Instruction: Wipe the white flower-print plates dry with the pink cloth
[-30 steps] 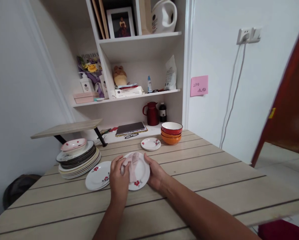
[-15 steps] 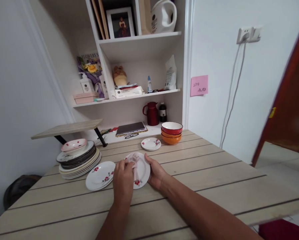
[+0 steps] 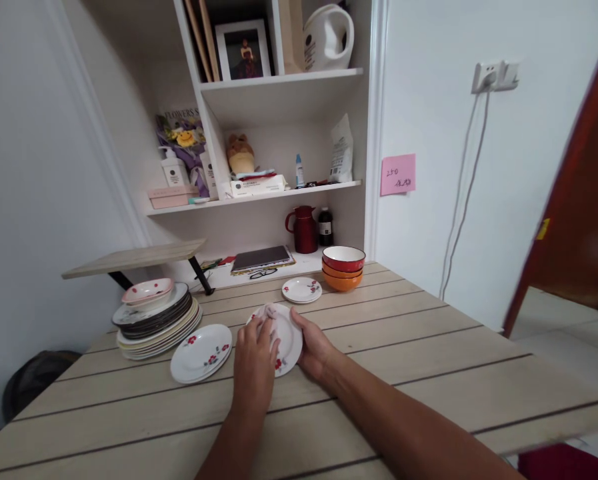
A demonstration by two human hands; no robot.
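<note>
Plate (image 3: 291, 339) is held tilted between both hands over the desk (image 3: 403, 333). The left hand (image 3: 255, 363), its grip pressed around the cloth (image 3: 269, 311), has slid rightward, hiding more of it, so rubbing seems under way; the right hand (image 3: 315, 348) pinches the plate's edge.

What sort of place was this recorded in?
Most likely a room in a home. White shelves hold a framed photo and a plush toy, and a stack of bowls stands on a slatted table. Which room it is, I can't tell.
</note>
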